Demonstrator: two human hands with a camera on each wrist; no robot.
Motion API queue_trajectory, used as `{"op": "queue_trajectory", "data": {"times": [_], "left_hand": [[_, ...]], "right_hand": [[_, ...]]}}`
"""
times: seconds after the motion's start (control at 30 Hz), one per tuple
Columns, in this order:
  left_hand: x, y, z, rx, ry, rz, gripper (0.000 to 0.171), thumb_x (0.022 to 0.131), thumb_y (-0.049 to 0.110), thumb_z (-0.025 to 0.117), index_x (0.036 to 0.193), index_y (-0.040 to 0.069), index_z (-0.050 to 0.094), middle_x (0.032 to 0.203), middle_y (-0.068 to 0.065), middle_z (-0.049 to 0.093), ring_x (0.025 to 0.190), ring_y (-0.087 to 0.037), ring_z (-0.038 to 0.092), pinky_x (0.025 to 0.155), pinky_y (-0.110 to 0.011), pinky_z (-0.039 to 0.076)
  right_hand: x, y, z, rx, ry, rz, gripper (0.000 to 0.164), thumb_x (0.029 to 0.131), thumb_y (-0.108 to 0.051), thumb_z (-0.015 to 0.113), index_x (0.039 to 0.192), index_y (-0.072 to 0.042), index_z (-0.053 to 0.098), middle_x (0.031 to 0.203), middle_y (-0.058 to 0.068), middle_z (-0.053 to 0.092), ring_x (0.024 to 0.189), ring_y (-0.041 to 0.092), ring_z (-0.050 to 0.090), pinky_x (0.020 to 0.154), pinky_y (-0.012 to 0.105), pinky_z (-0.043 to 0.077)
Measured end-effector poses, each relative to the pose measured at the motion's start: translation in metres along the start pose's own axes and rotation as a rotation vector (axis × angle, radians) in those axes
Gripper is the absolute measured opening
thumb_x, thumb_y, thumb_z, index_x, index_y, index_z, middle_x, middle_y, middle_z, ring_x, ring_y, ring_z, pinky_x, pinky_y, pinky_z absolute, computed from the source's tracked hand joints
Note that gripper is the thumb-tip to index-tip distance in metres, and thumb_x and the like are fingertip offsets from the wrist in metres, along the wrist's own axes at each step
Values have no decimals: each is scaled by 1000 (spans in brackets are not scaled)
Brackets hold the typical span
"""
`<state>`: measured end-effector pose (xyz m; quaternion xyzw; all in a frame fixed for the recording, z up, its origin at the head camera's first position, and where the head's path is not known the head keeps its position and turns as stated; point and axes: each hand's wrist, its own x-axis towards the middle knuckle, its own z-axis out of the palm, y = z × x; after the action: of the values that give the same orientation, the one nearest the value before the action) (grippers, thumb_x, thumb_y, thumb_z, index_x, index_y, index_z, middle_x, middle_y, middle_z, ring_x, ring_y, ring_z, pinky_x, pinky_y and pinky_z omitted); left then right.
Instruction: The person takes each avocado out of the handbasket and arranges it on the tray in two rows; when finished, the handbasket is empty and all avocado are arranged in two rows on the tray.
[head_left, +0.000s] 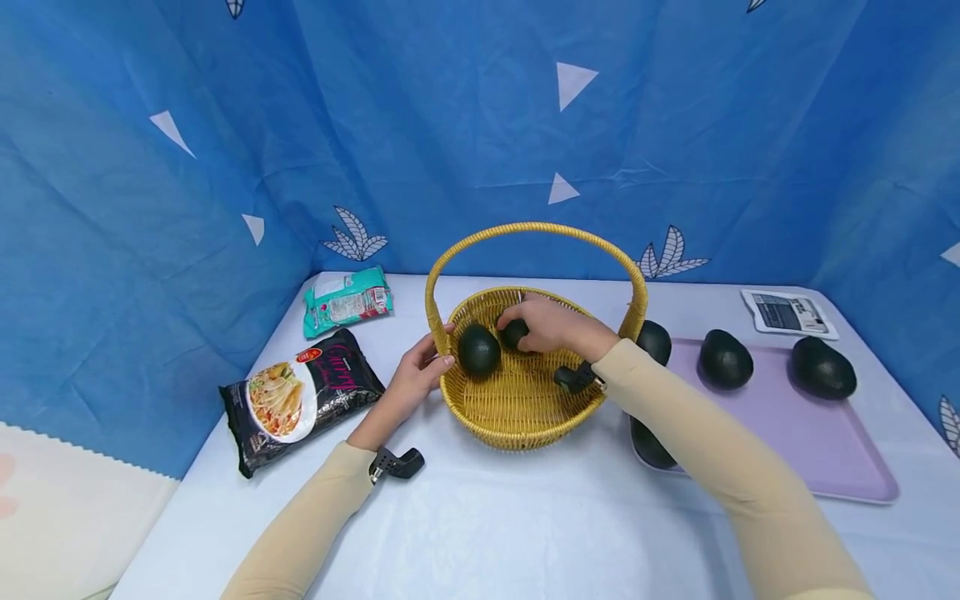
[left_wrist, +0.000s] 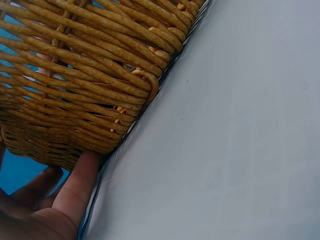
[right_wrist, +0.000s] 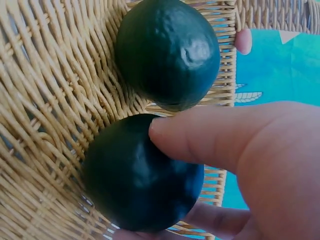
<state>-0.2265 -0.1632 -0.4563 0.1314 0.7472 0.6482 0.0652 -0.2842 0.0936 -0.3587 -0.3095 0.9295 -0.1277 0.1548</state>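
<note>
A yellow wicker basket (head_left: 517, 417) with a tall arched handle stands mid-table. My left hand (head_left: 416, 375) holds its left side near the foot of the handle; the left wrist view shows a digit (left_wrist: 77, 190) against the weave. Inside the basket, my right hand (head_left: 551, 323) grips a dark green avocado (right_wrist: 140, 175), thumb on top and fingers around the far side. A second avocado (head_left: 478, 352) lies beside it in the basket, to the left. More avocados (head_left: 725, 360) are on a pale purple tray (head_left: 810, 450) at the right, partly covered by my right sleeve.
A black noodle packet (head_left: 300, 396) and a teal packet (head_left: 348, 302) lie at the left. At the back right, beyond the tray, is a white printed card or packet (head_left: 790, 313). A blue patterned cloth (head_left: 480, 133) hangs behind the white table.
</note>
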Motion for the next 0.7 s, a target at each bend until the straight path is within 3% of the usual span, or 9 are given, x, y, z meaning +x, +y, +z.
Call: {"op": "queue_trajectory", "data": {"times": [0.3, 0.7], "left_hand": [[0, 0, -1, -11, -3, 0, 60, 101, 16, 57, 158, 16, 38, 159, -22, 43, 134, -43, 53, 91, -33, 61], [-2, 0, 0, 2, 0, 7, 59, 102, 16, 57, 158, 15, 39, 158, -23, 43, 135, -43, 52, 92, -34, 61]], "right_hand": [[3, 2, 3, 61, -47, -1, 49, 95, -15, 68, 143, -12, 58, 140, 18, 60, 120, 32, 59, 95, 45, 53], [4, 4, 5, 135, -47, 35, 52, 95, -15, 68, 145, -12, 54, 146, 21, 55, 128, 36, 56, 99, 48, 52]]}}
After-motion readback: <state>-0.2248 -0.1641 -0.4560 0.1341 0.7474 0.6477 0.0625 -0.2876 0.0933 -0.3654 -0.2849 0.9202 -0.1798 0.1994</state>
